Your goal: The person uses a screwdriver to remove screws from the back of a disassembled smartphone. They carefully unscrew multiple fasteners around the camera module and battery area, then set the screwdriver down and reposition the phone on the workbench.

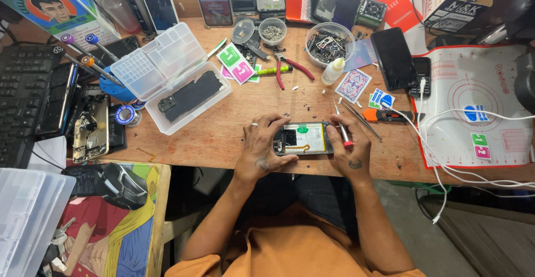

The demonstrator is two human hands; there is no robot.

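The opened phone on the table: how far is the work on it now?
Done: the phone lies open, its back cover off, with the battery showing. In hand: the left hand steadies the phone while the right hand holds a screwdriver at its edge. Left: the phone is not closed yet; a loose dark panel lies in the clear plastic box.

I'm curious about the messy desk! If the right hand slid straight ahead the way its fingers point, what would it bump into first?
Probably the thin tweezers lying just beyond the right hand, which holds a red-tipped tool beside the opened phone. Depth is hard to judge.
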